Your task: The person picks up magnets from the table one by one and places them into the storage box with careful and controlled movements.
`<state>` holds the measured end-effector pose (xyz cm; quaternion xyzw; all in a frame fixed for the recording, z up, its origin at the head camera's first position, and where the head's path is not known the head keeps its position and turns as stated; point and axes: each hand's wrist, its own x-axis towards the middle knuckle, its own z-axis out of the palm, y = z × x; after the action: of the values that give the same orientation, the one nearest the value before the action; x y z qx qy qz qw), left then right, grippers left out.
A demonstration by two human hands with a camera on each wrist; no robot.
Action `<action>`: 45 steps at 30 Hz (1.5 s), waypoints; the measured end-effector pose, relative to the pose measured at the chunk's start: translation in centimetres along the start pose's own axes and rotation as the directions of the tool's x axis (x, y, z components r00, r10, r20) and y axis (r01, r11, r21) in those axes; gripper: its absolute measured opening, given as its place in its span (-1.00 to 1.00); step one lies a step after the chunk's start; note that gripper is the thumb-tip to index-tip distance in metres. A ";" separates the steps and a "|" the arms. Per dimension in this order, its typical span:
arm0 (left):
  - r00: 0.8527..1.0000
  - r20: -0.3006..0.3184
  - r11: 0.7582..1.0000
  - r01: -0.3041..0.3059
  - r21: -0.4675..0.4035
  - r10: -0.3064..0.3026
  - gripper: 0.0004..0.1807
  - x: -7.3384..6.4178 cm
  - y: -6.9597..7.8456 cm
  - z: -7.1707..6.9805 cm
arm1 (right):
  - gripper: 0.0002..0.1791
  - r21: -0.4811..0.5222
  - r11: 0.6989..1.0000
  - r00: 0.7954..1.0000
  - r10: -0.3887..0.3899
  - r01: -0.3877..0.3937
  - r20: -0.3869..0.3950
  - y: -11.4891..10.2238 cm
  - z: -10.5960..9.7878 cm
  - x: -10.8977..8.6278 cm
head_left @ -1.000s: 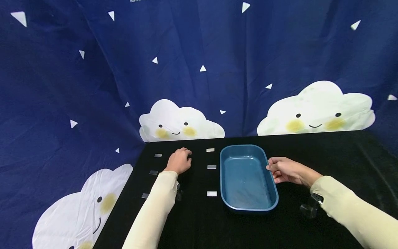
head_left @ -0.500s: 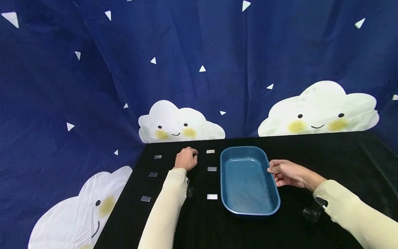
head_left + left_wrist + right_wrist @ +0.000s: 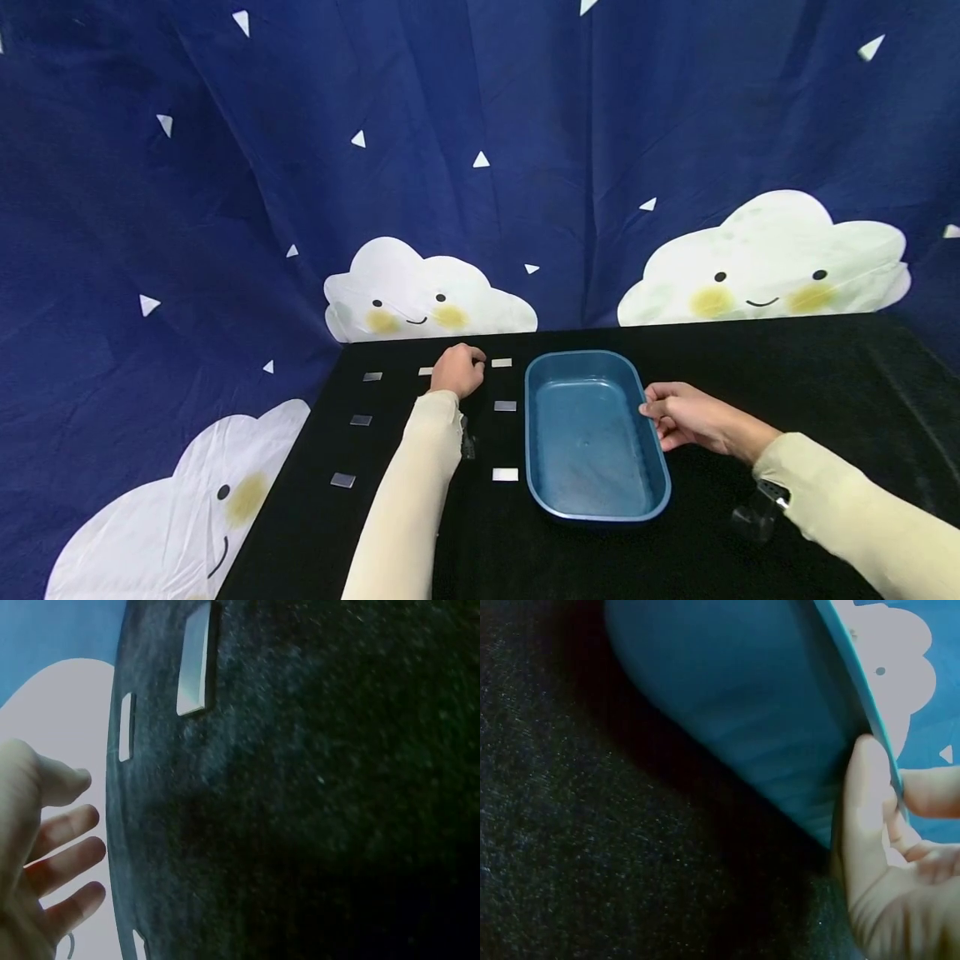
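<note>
My left hand (image 3: 459, 369) is over the far part of the black table, just left of a small pale rectangular tile (image 3: 502, 362). Its fingers are loosely bent and hold nothing, as the left wrist view shows. Another tile (image 3: 426, 371) peeks out on the hand's other side. With my right hand (image 3: 686, 417) I pinch the right rim of a blue rectangular basin (image 3: 592, 442) between thumb and fingers. The right wrist view shows the thumb (image 3: 866, 795) on the outside of the basin's wall (image 3: 742, 712). I see nothing inside the basin.
Two more tiles, a greyish one (image 3: 505, 406) and a bright one (image 3: 505, 474), lie left of the basin. A column of tiles (image 3: 361, 420) runs along the table's left side. Behind the black table (image 3: 787, 375) hangs a blue curtain (image 3: 420, 125) with clouds.
My left hand has moved right, towards the far tile near the basin, and the tile left of it has come into sight. The right hand stays on the basin's rim. The head view shifts slightly.
</note>
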<state>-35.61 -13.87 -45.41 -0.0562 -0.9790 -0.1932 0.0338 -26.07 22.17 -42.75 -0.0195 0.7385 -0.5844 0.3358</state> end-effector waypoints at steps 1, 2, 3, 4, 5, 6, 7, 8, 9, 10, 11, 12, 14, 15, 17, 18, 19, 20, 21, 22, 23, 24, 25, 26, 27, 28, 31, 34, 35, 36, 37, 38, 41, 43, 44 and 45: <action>1.000 0.003 1.000 0.000 -0.003 0.000 -0.77 0.1 0.2 -0.1 | -0.86 -0.014 1.000 1.000 -0.002 0.002 -0.006 -0.1 0.0 0.0; 1.000 0.005 1.000 0.000 -0.008 0.000 -0.77 0.1 0.4 -0.2 | -0.87 -0.024 1.000 1.000 -0.002 0.001 -0.010 -0.2 0.1 0.0; 1.000 0.007 1.000 -0.003 -0.010 0.003 -0.78 0.1 0.5 -0.3 | -0.87 -0.034 0.999 1.000 -0.004 0.003 -0.013 -0.2 0.0 0.0; 1.000 0.011 1.000 -0.003 -0.010 0.003 -0.78 0.1 0.7 -0.4 | -0.87 -0.041 0.999 1.000 -0.007 0.006 -0.013 -0.2 0.0 0.0; 1.000 0.016 1.000 -0.003 -0.011 0.003 -0.78 0.1 0.8 -0.5 | -0.87 -0.048 0.999 1.000 -0.011 0.010 -0.011 -0.2 0.0 0.0; 1.000 0.017 1.000 -0.004 -0.004 0.004 -0.78 0.1 0.8 -0.5 | -0.87 -0.051 0.999 1.000 -0.012 0.011 -0.010 -0.3 0.0 0.0; 1.000 0.021 1.000 -0.003 0.004 0.003 -0.78 0.0 0.9 -0.4 | -0.87 -0.053 0.999 1.000 -0.013 0.012 -0.007 -0.3 0.1 0.0; 1.000 0.023 1.000 -0.003 0.011 0.003 -0.79 0.0 0.8 -0.4 | -0.87 -0.055 0.998 1.000 -0.014 0.013 -0.005 -0.2 0.2 0.0; 1.000 0.025 1.000 -0.003 0.017 0.003 -0.79 -0.1 0.8 -0.4 | -0.86 -0.057 0.998 1.000 -0.014 0.014 -0.004 -0.2 0.2 -0.1; 1.000 0.026 1.000 -0.004 0.021 0.004 -0.79 -0.2 0.8 -0.4 | -0.86 -0.056 0.998 1.000 -0.014 0.014 -0.006 -0.2 0.3 -0.1; 1.000 0.024 1.000 -0.008 0.025 0.007 -0.79 -0.2 0.7 -0.3 | -0.86 -0.056 0.998 1.000 -0.014 0.014 -0.007 -0.2 0.4 -0.1; 1.000 0.022 0.999 -0.011 0.031 0.010 -0.79 -0.2 0.7 -0.3 | -0.86 -0.054 0.998 1.000 -0.012 0.012 -0.008 -0.1 0.5 -0.2; 1.000 0.018 0.999 -0.016 0.045 0.015 -0.79 -0.2 0.5 -0.2 | -0.86 -0.050 0.999 1.000 -0.009 0.009 -0.009 -0.1 0.5 -0.2; 1.000 0.015 0.998 -0.014 0.054 0.013 -0.80 -0.2 0.4 -0.3 | -0.87 -0.045 0.999 1.000 -0.009 0.008 -0.008 -0.1 0.5 -0.2; 1.000 0.010 0.997 0.003 0.077 -0.004 -0.80 -0.2 0.1 -0.2 | -0.88 -0.039 0.999 1.000 -0.010 0.010 -0.007 -0.1 0.5 -0.1; 1.000 0.008 0.996 0.020 0.082 -0.020 -0.80 -0.1 -0.1 -0.1 | -0.88 -0.039 0.999 1.000 -0.011 0.011 -0.006 -0.1 0.4 -0.1; 0.999 0.008 0.996 0.040 0.076 -0.041 -0.80 -0.1 -0.3 -0.1 | -0.89 -0.041 0.999 1.000 -0.011 0.011 -0.004 -0.1 0.4 0.0; 0.998 0.012 0.996 0.062 0.064 -0.063 -0.80 0.0 -0.4 -0.1 | -0.89 -0.043 0.999 1.000 -0.010 0.010 -0.003 -0.2 0.4 0.0; 0.996 0.017 0.995 0.084 0.049 -0.085 -0.80 0.0 -0.5 -0.1 | -0.89 -0.046 0.999 1.000 -0.010 0.010 -0.003 -0.2 0.4 0.0; 0.995 0.021 0.994 0.099 0.036 -0.100 -0.79 0.1 -0.7 0.0 | -0.88 -0.049 0.999 1.000 -0.008 0.008 -0.004 -0.3 0.4 0.0; 0.994 0.024 0.994 0.110 0.019 -0.111 -0.79 0.2 -0.7 0.0 | -0.88 -0.051 0.999 1.000 -0.005 0.005 -0.004 -0.3 0.3 0.0; 0.993 0.027 0.993 0.115 0.006 -0.115 -0.79 0.3 -0.8 0.0 | -0.88 -0.053 0.999 1.000 -0.001 0.001 -0.003 -0.4 0.3 0.0; 0.993 0.029 0.994 0.112 0.001 -0.112 -0.78 0.5 -0.8 0.0 | -0.88 -0.053 0.999 1.000 0.004 -0.005 -0.003 -0.4 0.3 0.0; 0.994 0.029 0.995 0.104 0.006 -0.104 -0.78 0.6 -0.8 0.0 | -0.89 -0.055 0.998 1.000 0.010 -0.010 -0.003 -0.4 0.3 0.0; 0.995 0.029 0.996 0.092 0.016 -0.093 -0.78 0.8 -0.8 0.0 | -0.89 -0.057 0.998 1.000 0.015 -0.015 -0.004 -0.5 0.3 0.0; 0.996 0.028 0.996 0.080 0.027 -0.080 -0.79 0.9 -0.7 0.0 | -0.89 -0.059 0.998 1.000 0.020 -0.020 -0.006 -0.5 0.3 0.0; 0.999 0.021 0.998 0.045 0.046 -0.046 -0.79 1.3 -0.4 -0.1 | -0.89 -0.072 0.997 0.999 0.031 -0.032 -0.014 -0.7 0.2 -0.1; 0.999 0.020 0.999 0.025 0.043 -0.026 -0.80 1.5 0.1 -0.3 | -0.88 -0.084 0.996 0.999 0.038 -0.040 -0.021 -0.8 0.1 -0.1; 1.000 0.024 0.999 0.018 0.042 -0.019 -0.80 1.5 0.3 -0.3 | -0.88 -0.085 0.995 0.999 0.042 -0.043 -0.022 -0.8 0.1 -0.1; 1.000 0.028 0.999 0.010 0.043 -0.011 -0.80 1.5 0.4 -0.4 | -0.88 -0.084 0.995 0.999 0.044 -0.046 -0.022 -0.8 0.1 -0.1; 0.999 0.035 0.999 0.001 0.043 -0.003 -0.80 1.5 0.6 -0.4 | -0.88 -0.083 0.995 0.999 0.046 -0.048 -0.021 -0.8 0.1 -0.1; 0.999 0.043 0.999 -0.008 0.044 0.006 -0.80 1.5 0.7 -0.4 | -0.88 -0.082 0.995 0.999 0.049 -0.050 -0.021 -0.7 0.1 -0.1; 0.998 0.066 0.998 -0.030 0.051 0.026 -0.80 1.6 0.9 -0.2 | -0.88 -0.079 0.996 0.999 0.048 -0.050 -0.021 -0.6 0.1 -0.1; 0.997 0.071 0.998 -0.035 0.055 0.031 -0.80 1.6 0.9 -0.1 | -0.88 -0.079 0.996 0.999 0.046 -0.048 -0.022 -0.5 0.2 0.0; 0.997 0.074 0.998 -0.034 0.058 0.029 -0.80 1.7 0.9 0.0 | -0.88 -0.080 0.996 0.999 0.046 -0.047 -0.022 -0.5 0.2 0.0; 0.997 0.077 0.998 -0.031 0.061 0.026 -0.80 1.7 0.9 0.0 | -0.88 -0.081 0.996 0.999 0.045 -0.047 -0.023 -0.5 0.3 0.0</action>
<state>-37.14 -12.86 -44.96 -0.0763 -0.9842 -0.1597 0.0010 -26.16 21.77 -42.34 -0.0099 0.7654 -0.5461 0.3404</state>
